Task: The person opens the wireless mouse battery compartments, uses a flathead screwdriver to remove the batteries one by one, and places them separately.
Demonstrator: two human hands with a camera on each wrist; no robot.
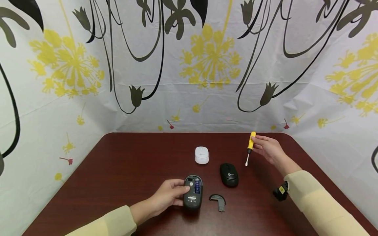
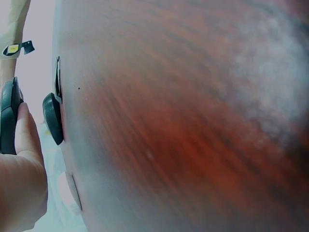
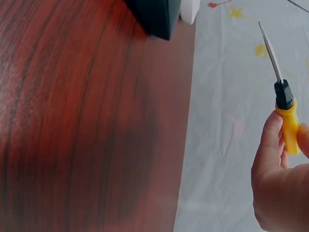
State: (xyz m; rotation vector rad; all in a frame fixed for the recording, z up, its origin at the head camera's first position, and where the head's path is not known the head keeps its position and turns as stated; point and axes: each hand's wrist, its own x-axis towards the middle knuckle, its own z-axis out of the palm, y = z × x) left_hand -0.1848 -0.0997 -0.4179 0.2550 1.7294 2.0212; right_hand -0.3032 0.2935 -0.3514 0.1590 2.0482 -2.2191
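My left hand grips a dark computer mouse by its left side, underside turned up. Its battery compartment is uncovered, and a blue battery shows inside. In the left wrist view, the same mouse appears edge-on at the far left. My right hand holds a yellow-handled screwdriver above the table's right side, tip pointing down. The right wrist view shows thumb and fingers around the yellow handle. On the table right of the held mouse lies a grey curved battery cover.
A black mouse sits on the dark red-brown table between the battery cover and the screwdriver. Farther back stands a white mouse. A white cloth with a flower print hangs behind the table and along both sides.
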